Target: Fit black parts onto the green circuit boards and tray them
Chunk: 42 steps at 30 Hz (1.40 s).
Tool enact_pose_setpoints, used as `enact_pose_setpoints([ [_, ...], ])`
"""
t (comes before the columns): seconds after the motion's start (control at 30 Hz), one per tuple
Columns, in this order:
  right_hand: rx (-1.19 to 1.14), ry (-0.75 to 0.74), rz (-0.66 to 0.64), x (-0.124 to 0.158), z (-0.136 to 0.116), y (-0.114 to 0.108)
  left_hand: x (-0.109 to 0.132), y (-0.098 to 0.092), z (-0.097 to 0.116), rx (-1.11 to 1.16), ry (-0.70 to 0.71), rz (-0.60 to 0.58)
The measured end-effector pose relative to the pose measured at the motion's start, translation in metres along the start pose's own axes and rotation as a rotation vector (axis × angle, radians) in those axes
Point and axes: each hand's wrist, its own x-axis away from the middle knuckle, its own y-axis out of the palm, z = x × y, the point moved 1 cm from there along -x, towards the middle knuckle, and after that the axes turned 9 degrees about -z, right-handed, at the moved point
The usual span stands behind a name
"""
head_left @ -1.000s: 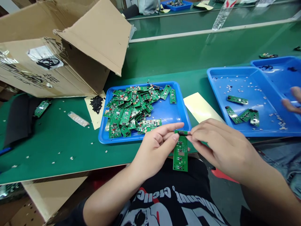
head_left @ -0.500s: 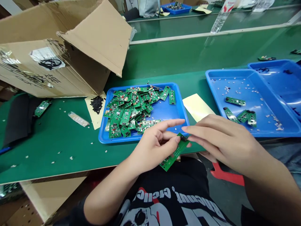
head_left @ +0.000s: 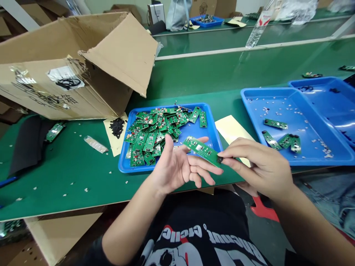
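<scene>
Between thumb and fingers, my right hand (head_left: 256, 164) pinches the black end of a green circuit board (head_left: 203, 150), whose component side faces up. My left hand (head_left: 184, 168) lies open, palm up, under and beside that board, with the fingers spread; whether it touches the board I cannot tell. Behind my left hand is a blue tray (head_left: 214, 129) heaped with circuit boards (head_left: 151, 136). To the right, another blue tray (head_left: 251, 111) holds several circuit boards (head_left: 285, 140) with black pieces at their ends, among small white bits.
At the left stands an open cardboard box (head_left: 111, 85). Small black strips (head_left: 117, 127) lie on yellow paper beside the heaped tray. A second yellow sheet (head_left: 233, 127) sits between the trays. A plastic bottle (head_left: 257, 31) stands on the ledge behind. Black foam (head_left: 26, 144) lies far left.
The board has passed from my left hand to my right and turned component side up. My left hand has let go and opened. The view has tilted slightly upward.
</scene>
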Motion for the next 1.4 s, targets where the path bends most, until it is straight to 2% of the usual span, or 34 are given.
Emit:
enact_pose_setpoints([
  [0.1,0.009,0.080,0.098,0.000,-0.005,0.012,0.002,0.009,-0.022,-0.098,0.237,0.251],
  [0.2,0.019,0.101,0.159,-0.001,-0.013,0.023,0.006,0.022,-0.034,-0.359,0.428,0.511],
  [0.3,0.028,0.112,0.175,-0.001,-0.019,0.028,0.008,0.025,-0.034,-0.698,0.521,0.588],
  [0.37,0.002,0.140,0.153,0.001,-0.020,0.028,0.009,0.022,-0.031,-0.905,0.551,0.578],
  [0.43,0.000,0.162,0.123,0.002,-0.021,0.026,0.008,0.018,-0.030,-0.980,0.573,0.558],
  [0.53,0.126,0.152,0.102,0.004,-0.022,0.023,0.006,0.015,-0.029,-0.902,0.601,0.530],
  [0.67,0.315,0.133,0.194,0.004,-0.023,0.019,0.004,0.019,-0.026,-0.785,0.600,0.519],
  [0.73,0.337,0.116,0.198,0.002,-0.022,0.015,0.005,0.021,-0.023,-0.743,0.611,0.513],
  [0.9,0.259,0.086,0.093,-0.001,-0.020,0.005,0.007,0.022,-0.017,-0.713,0.606,0.463],
  [1.1,0.308,0.002,0.040,-0.005,-0.021,-0.003,0.010,0.021,-0.008,-0.705,0.536,0.325],
  [1.23,0.378,-0.128,0.007,-0.004,-0.018,-0.002,0.012,0.022,0.003,-0.663,0.406,0.247],
  [1.3,0.358,-0.166,0.018,-0.004,-0.016,-0.003,0.012,0.023,0.009,-0.631,0.329,0.197],
  [1.4,0.241,-0.129,0.006,-0.004,-0.012,-0.006,0.014,0.023,0.021,-0.616,0.234,0.104],
])
